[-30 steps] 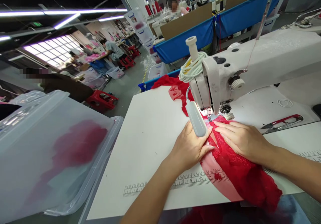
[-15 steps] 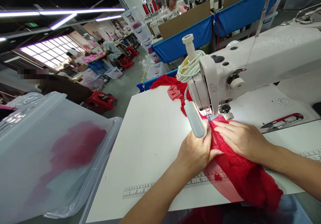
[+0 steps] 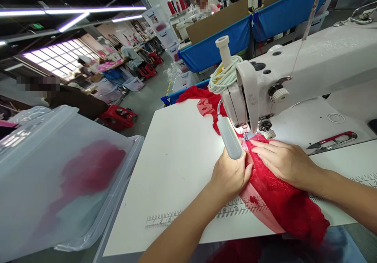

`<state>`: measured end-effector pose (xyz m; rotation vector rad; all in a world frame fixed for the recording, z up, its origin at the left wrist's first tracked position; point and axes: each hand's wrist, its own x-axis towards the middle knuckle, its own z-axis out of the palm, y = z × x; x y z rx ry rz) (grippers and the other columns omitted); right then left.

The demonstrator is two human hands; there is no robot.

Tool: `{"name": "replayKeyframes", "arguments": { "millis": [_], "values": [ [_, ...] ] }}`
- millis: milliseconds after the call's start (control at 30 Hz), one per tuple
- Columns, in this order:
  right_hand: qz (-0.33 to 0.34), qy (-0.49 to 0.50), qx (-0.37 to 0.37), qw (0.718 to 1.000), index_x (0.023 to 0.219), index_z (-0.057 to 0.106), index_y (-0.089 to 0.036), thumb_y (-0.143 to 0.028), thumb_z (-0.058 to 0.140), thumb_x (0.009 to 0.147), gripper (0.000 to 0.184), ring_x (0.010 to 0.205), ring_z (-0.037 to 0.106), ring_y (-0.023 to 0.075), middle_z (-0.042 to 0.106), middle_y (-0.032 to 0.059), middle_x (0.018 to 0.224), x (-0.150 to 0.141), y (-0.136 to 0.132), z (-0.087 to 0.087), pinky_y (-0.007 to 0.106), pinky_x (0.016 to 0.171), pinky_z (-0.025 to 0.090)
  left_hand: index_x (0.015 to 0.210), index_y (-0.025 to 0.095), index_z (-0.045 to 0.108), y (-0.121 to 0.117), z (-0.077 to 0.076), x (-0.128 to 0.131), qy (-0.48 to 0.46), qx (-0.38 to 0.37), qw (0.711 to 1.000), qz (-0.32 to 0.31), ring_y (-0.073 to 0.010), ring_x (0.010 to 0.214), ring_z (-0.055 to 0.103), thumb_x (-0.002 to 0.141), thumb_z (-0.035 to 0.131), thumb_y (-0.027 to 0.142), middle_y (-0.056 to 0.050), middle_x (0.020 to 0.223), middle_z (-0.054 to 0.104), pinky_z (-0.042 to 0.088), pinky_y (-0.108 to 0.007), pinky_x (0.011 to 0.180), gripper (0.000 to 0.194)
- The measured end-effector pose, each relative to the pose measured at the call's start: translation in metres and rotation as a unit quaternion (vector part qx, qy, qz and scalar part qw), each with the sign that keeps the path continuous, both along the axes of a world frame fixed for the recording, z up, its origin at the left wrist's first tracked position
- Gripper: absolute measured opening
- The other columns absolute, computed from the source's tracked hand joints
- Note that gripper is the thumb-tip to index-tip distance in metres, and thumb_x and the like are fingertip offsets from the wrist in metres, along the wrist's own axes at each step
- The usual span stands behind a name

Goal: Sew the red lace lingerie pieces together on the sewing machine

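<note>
Red lace fabric (image 3: 275, 186) with a sheer mesh edge runs from under the presser foot (image 3: 245, 136) of a white sewing machine (image 3: 312, 64) down past the table's front edge. My left hand (image 3: 231, 172) is closed on the mesh side, left of the foot, thumb drawn in. A small grey lamp (image 3: 231, 139) hides some of its fingertips. On the lace to the right, my right hand (image 3: 281, 163) lies flat with fingers stretched toward the foot. More red fabric (image 3: 197, 94) is bunched behind the machine head.
Red-handled thread snips (image 3: 332, 140) lie on the machine bed at right. A printed ruler (image 3: 165, 219) runs along the white table's front (image 3: 176, 168). A translucent bin (image 3: 59, 168) with red cloth stands at left. Co-workers sit farther off; red stools (image 3: 119, 117) stand beyond.
My left thumb has pulled back from the lace toward the hand, and the narrow fold between my hands now lies flatter. My right hand stays nearly in place.
</note>
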<state>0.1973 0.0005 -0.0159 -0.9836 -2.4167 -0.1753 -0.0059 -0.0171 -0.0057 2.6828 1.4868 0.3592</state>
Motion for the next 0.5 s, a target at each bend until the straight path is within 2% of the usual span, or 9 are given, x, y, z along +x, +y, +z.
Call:
{"name": "replayKeyframes", "arguments": {
  "millis": [167,300,400,500],
  "values": [
    [0.004,0.009,0.0,1.0,0.112,0.072,-0.011,-0.011,0.045,0.093,0.034,0.095,0.073,0.0238,0.074,0.0082,0.119,-0.0004,0.0008,-0.002,0.036,0.08,0.063,0.127,0.006,0.054,0.0015,-0.0008,-0.0037,-0.008,-0.002,1.0,-0.01,-0.0327,0.115,0.056,0.094,0.044,0.026,-0.022,0.125,0.061,0.056,-0.047,0.09,0.039],
    [0.007,0.005,0.005,1.0,0.111,0.073,-0.013,-0.011,0.044,0.093,0.034,0.097,0.072,0.0234,0.073,0.0081,0.121,0.0,0.0018,-0.0005,0.036,0.082,0.063,0.135,0.005,0.051,0.0001,-0.0037,-0.0048,0.024,-0.003,1.0,0.003,-0.0348,0.123,0.054,0.096,0.042,0.03,-0.024,0.134,0.056,0.059,-0.042,0.083,0.046],
    [0.01,0.003,0.013,1.0,0.11,0.073,-0.012,-0.012,0.044,0.094,0.033,0.096,0.073,0.0236,0.074,0.0091,0.119,-0.0006,0.0018,0.0012,0.036,0.082,0.062,0.142,0.004,0.043,0.0019,-0.0055,-0.0059,0.026,0.026,0.999,-0.011,-0.0329,0.126,0.054,0.098,0.042,0.033,-0.024,0.144,0.05,0.057,-0.044,0.092,0.053],
    [0.008,0.001,0.014,1.0,0.109,0.073,-0.012,-0.012,0.045,0.093,0.032,0.095,0.073,0.024,0.074,0.0099,0.118,-0.0015,0.002,0.0008,0.037,0.082,0.062,0.135,0.005,0.05,0.0072,-0.0067,-0.0077,0.02,0.046,0.999,-0.022,-0.0325,0.121,0.055,0.099,0.043,0.037,-0.023,0.144,0.051,0.052,-0.048,0.1,0.049]
  ]
}}
